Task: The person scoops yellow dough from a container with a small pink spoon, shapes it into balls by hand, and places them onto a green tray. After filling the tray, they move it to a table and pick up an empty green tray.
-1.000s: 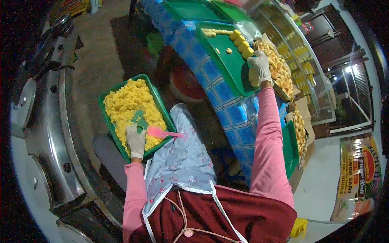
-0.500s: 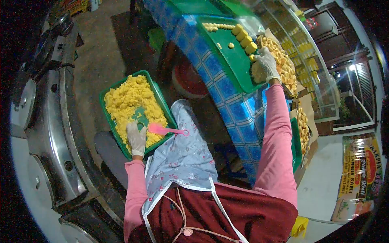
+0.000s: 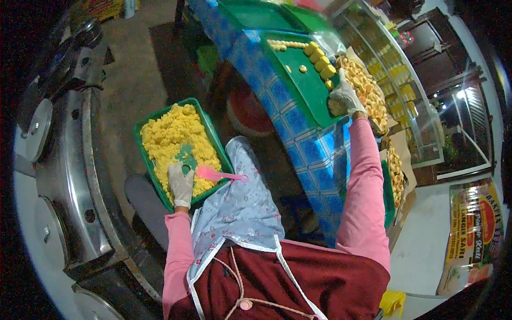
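Note:
By my left thigh, a green tray [image 3: 216, 140] holds crumbly yellow filling [image 3: 178, 130]. My gloved left hand [image 3: 180, 184] is sunk in its near part, fingers curled round some filling; a bare green patch of tray bottom shows just beyond. The pink scoop [image 3: 213, 174] lies beside it, handle over the rim. On the table, my gloved right hand [image 3: 345, 100] is at the near right corner of another green tray [image 3: 306, 90], fingers bent over a pale dough lump [image 3: 336, 108]. Thick yellow pieces [image 3: 321, 63] and a small yellow piece [image 3: 329, 84] lie just beyond that hand.
A row of small pale balls [image 3: 285, 45] lines the tray's far edge. Baked pastries [image 3: 368, 90] are heaped right of it, before a glass display case [image 3: 410, 90]. A metal stove [image 3: 80, 176] runs along the left. A blue checked cloth [image 3: 298, 138] covers the table.
My right hand has drawn back slightly from the yellow pieces onto the dough lump, and the small yellow piece now lies apart from its fingers. My left hand stays in the filling.

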Action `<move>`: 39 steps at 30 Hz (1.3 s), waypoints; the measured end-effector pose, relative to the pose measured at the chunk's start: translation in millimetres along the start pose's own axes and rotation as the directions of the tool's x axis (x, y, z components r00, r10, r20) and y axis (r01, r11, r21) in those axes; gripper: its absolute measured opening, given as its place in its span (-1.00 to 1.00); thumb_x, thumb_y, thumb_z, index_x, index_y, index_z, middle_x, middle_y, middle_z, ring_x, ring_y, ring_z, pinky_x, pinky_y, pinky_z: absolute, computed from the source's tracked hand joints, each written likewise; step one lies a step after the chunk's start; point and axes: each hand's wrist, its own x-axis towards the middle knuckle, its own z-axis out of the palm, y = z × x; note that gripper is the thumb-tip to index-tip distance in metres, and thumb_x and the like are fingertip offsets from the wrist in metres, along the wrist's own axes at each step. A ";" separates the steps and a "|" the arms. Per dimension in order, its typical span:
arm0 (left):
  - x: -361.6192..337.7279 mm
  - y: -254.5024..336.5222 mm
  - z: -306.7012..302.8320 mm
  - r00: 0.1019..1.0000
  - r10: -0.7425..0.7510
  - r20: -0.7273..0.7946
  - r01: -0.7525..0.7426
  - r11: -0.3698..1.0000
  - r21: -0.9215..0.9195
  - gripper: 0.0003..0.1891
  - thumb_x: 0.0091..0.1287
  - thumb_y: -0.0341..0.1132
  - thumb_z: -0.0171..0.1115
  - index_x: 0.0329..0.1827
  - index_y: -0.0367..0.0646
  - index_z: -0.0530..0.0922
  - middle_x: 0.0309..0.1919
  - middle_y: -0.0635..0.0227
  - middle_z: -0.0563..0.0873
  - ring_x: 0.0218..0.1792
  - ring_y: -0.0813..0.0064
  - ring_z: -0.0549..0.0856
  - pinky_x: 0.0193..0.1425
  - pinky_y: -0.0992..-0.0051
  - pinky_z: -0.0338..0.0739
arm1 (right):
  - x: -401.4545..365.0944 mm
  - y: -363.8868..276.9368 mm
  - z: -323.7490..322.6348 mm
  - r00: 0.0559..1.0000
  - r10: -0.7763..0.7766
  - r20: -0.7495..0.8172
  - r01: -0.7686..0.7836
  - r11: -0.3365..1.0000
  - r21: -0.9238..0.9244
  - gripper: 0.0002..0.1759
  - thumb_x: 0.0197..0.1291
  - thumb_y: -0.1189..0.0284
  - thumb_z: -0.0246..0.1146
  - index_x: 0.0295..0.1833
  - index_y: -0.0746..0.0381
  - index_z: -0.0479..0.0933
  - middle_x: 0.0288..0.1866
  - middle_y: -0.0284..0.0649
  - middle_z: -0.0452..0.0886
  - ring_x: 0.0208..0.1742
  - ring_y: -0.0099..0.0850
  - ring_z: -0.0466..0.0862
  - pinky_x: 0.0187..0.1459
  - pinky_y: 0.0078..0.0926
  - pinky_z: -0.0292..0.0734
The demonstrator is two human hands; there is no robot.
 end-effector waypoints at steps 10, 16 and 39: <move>-3.1 -6.5 4.8 1.000 -0.003 0.024 0.002 1.000 0.017 -0.51 0.09 -0.32 0.46 0.08 -0.30 0.53 -0.10 -0.03 0.54 0.00 -0.07 0.53 0.13 0.10 0.43 | -62.5 20.5 -34.9 0.931 -0.363 -0.029 0.355 0.887 0.297 -0.41 0.09 0.48 0.37 0.31 0.14 0.56 -0.14 -0.23 0.72 -0.04 -0.31 0.68 0.09 -0.40 0.56; 1.1 -5.9 4.0 1.000 0.024 -0.002 -0.024 0.999 -0.026 -0.53 0.09 -0.32 0.46 0.06 -0.29 0.54 -0.12 -0.01 0.53 -0.01 -0.06 0.53 0.11 0.11 0.42 | -83.4 22.3 -45.8 0.943 -0.321 0.084 0.310 0.943 0.125 -0.69 0.14 0.43 0.27 -0.02 0.25 0.75 -0.10 -0.25 0.74 -0.07 -0.34 0.68 0.03 -0.44 0.57; -0.5 -9.2 6.3 0.999 0.044 -0.009 -0.044 0.999 0.015 -0.52 0.09 -0.32 0.46 0.07 -0.28 0.55 -0.13 -0.02 0.55 -0.05 -0.07 0.55 0.06 0.12 0.45 | 17.1 12.0 11.4 0.966 -0.029 -0.255 0.027 1.000 -0.012 -0.75 -0.09 0.35 0.42 -0.24 0.17 0.68 -0.21 -0.07 0.75 -0.14 -0.11 0.74 -0.07 -0.22 0.60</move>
